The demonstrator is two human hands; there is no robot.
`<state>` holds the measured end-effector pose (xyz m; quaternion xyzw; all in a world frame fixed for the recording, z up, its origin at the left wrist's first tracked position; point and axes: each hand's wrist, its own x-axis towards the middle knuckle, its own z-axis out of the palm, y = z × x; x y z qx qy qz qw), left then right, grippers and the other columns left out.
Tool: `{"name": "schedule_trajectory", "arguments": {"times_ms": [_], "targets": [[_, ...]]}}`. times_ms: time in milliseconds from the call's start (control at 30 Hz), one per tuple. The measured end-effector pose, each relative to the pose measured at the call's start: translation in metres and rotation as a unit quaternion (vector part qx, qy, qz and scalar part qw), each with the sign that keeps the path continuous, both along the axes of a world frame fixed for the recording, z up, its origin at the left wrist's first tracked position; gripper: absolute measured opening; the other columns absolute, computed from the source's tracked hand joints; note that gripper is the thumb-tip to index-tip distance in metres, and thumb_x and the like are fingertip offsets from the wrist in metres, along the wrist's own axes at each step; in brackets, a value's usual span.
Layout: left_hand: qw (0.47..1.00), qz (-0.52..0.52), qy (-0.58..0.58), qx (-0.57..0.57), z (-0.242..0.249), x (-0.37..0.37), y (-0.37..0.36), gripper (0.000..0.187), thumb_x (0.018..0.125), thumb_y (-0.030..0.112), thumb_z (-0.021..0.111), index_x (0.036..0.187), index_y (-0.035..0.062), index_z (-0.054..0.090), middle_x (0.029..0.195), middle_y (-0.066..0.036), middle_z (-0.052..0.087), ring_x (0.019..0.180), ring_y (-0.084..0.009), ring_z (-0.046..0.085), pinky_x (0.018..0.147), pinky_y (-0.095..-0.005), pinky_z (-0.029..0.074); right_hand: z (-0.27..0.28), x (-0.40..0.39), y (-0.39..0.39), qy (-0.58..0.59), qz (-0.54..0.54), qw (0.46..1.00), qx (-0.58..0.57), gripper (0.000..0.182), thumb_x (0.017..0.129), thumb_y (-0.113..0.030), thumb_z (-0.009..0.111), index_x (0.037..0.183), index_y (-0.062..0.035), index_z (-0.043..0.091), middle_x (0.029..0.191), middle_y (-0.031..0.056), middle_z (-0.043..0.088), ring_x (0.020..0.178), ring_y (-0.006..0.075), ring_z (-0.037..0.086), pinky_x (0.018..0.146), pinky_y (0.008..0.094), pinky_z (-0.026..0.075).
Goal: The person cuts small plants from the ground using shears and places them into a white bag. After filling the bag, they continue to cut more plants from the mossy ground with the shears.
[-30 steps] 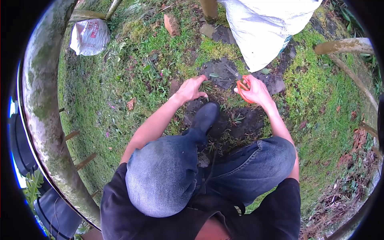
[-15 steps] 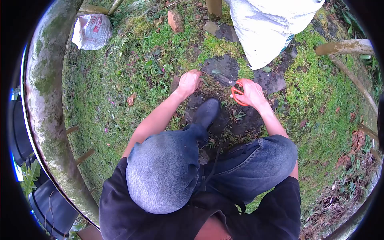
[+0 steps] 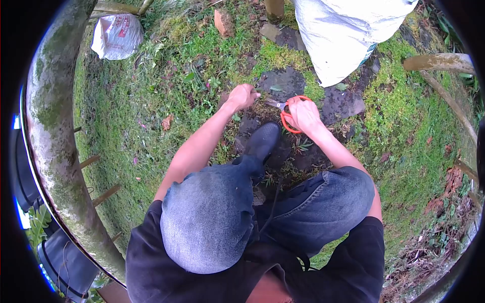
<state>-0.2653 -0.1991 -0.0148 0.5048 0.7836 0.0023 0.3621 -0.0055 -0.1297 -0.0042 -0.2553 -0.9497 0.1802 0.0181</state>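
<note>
My right hand (image 3: 305, 116) grips a pair of scissors (image 3: 276, 104) with orange-red loop handles. Their blades point left, just short of my left hand (image 3: 243, 96). The fingertips of my left hand are pinched together low over the plants. Whatever lies between them is too small to make out. Beneath both hands are moss, small weeds and dark flat paving stones (image 3: 283, 83). The toe of my dark boot (image 3: 265, 139) rests just below the hands.
A large white sack (image 3: 348, 40) stands beyond my right hand. A smaller white bag (image 3: 117, 38) sits at the far left. A reddish stone (image 3: 223, 23) lies in the grass. A thick mossy rail (image 3: 53, 126) curves along the left, and a post (image 3: 439, 62) juts in at right.
The scissors have moved left and their blades are now nearer my left hand. My left hand has stayed almost in place, its fingers pinched.
</note>
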Motion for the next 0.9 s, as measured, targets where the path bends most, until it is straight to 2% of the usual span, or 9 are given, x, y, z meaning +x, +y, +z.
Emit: {"name": "schedule_trajectory", "arguments": {"times_ms": [233,333,433,567,667,900], "targets": [[0.994,0.062,-0.043,-0.079,0.002,-0.004,0.010,0.044,0.094,0.047,0.070,0.109,0.0064,0.076,0.105,-0.020,0.075,0.105,-0.0346,0.071,0.097,-0.0447,0.052,-0.003,-0.003,-0.007,-0.018,0.001,1.000,0.004,0.042,0.082,-0.030,0.075,0.103,0.0050,0.067,0.091,0.0213,0.070,0.065,0.0315,0.072,0.058,0.0425,0.058],[0.993,0.040,-0.037,-0.104,-0.002,-0.005,0.016,0.045,0.094,0.047,0.069,0.111,0.0058,0.076,0.112,-0.021,0.074,0.112,-0.0338,0.069,0.100,-0.0434,0.051,-0.007,-0.002,-0.012,-0.037,-0.009,0.999,0.005,0.042,0.083,-0.030,0.074,0.106,0.0044,0.067,0.093,0.0213,0.070,0.065,0.0307,0.072,0.057,0.0417,0.058],[0.991,0.042,-0.032,-0.121,-0.002,-0.005,0.018,0.050,0.095,0.047,0.068,0.115,0.0022,0.074,0.122,-0.022,0.071,0.118,-0.0333,0.067,0.102,-0.0421,0.050,0.002,0.002,-0.019,-0.039,-0.042,0.998,0.016,0.043,0.084,-0.030,0.072,0.108,0.0052,0.066,0.095,0.0213,0.070,0.066,0.0307,0.072,0.056,0.0410,0.059],[0.988,0.056,-0.053,-0.133,-0.011,-0.010,0.017,0.057,0.095,0.048,0.067,0.122,-0.0015,0.069,0.130,-0.024,0.066,0.122,-0.0349,0.064,0.105,-0.0410,0.049,0.012,0.004,-0.022,-0.052,-0.087,0.995,-0.014,0.054,0.083,-0.033,0.076,0.115,0.0080,0.062,0.093,0.0211,0.070,0.067,0.0337,0.072,0.058,0.0432,0.058],[0.988,0.063,-0.054,-0.131,-0.015,-0.009,0.016,0.060,0.095,0.048,0.066,0.125,-0.0039,0.067,0.131,-0.026,0.065,0.124,-0.0359,0.063,0.106,-0.0410,0.049,0.008,0.005,-0.022,-0.026,-0.045,0.999,0.012,0.046,0.086,-0.029,0.070,0.112,0.0079,0.065,0.098,0.0225,0.070,0.065,0.0308,0.072,0.055,0.0405,0.058],[0.986,0.055,-0.049,-0.147,-0.007,-0.003,0.020,0.059,0.096,0.047,0.064,0.125,-0.0051,0.067,0.134,-0.026,0.063,0.127,-0.0361,0.061,0.108,-0.0409,0.048,-0.003,-0.002,-0.021,-0.060,-0.036,0.998,0.003,0.045,0.087,-0.031,0.071,0.111,0.0062,0.065,0.096,0.0216,0.070,0.066,0.0310,0.072,0.055,0.0412,0.058]]}}
